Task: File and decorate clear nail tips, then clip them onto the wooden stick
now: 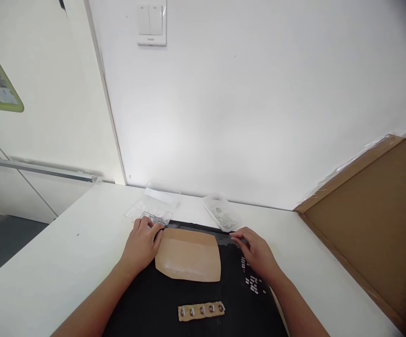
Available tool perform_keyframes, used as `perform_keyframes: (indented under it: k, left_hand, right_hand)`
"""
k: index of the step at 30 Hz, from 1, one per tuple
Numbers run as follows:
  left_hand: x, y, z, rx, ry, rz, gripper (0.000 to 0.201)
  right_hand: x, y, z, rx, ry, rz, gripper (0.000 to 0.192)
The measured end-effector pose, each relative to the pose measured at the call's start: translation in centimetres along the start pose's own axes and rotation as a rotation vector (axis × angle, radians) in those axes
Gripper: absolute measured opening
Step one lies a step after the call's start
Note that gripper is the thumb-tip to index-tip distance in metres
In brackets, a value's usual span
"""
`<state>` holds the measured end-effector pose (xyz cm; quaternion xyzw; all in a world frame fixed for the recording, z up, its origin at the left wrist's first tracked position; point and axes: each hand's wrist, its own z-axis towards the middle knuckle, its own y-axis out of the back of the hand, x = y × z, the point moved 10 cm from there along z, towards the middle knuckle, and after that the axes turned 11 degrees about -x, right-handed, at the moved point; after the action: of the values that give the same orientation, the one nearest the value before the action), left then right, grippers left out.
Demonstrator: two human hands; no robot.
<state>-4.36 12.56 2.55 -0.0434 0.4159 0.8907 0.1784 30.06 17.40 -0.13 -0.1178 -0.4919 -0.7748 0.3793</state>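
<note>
My left hand (142, 244) is at the upper left corner of a tan paper sheet (188, 255), beside a clear compartment box (150, 206) with small parts in it. Its thumb and index finger are closed together; what they hold, if anything, is hidden. At the right of the sheet, my right hand (257, 252) pinches with thumb and forefinger near the top edge of a black mat (195, 292). Anything in that pinch is too small to make out. Below the sheet lies a brown strip (202, 311) bearing a row of several dark reddish, shiny pieces.
A translucent tray (220, 213) with clear bits stands near the wall. Several small pale rectangles (254, 283) are scattered on the mat by my right forearm. The white table (83, 234) meets a white wall behind and a brown board (374, 224) at the right.
</note>
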Motion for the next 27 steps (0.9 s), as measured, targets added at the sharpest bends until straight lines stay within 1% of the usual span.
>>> perform_keyframes:
  k: [5, 8, 12, 17, 27]
  left_hand:
    - [1.2, -1.0, -0.5, 0.059, 0.121, -0.044, 0.026]
    - [1.6, -1.5, -0.8, 0.062, 0.141, -0.07, 0.027]
    - [1.9, -1.9, -1.0, 0.042, 0.132, -0.076, 0.028]
    - [1.7, -2.1, -1.1, 0.027, 0.114, -0.073, 0.027]
    - [1.2, -1.2, -0.8, -0.054, 0.058, -0.046, 0.033]
  right_hand:
    - [-0.6, 0.3, -0.1, 0.003, -0.041, -0.029, 0.03]
    - [-0.9, 0.3, -0.1, 0.004, -0.06, -0.044, 0.032]
    - [-1.2, 0.3, -0.1, 0.004, -0.077, -0.055, 0.032]
    - [-1.5, 0.0, -0.2, 0.016, -0.11, -0.062, 0.032]
    - [-2.8, -0.3, -0.6, 0.034, -0.184, -0.086, 0.035]
